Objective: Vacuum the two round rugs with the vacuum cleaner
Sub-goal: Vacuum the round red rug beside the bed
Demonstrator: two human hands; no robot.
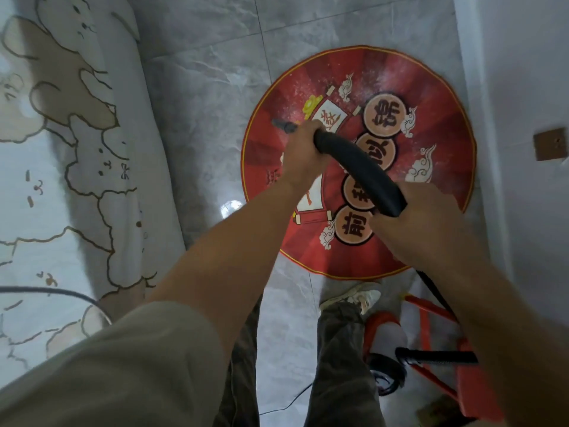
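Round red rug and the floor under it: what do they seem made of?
Round red rug: likely short-pile printed fabric, matte, with pale dust specks. Grey floor: polished marble-look tile, seen in veining, grout lines and a glossy light reflection.

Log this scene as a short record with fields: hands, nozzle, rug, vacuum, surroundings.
left hand: grips black curved vacuum tube near its front
right hand: grips the tube's rear end
nozzle: over left part of red round printed rug
rugs visible: one
vacuum body: red, on grey tiled floor, lower right
left side: white cloth with beige rabbit outlines
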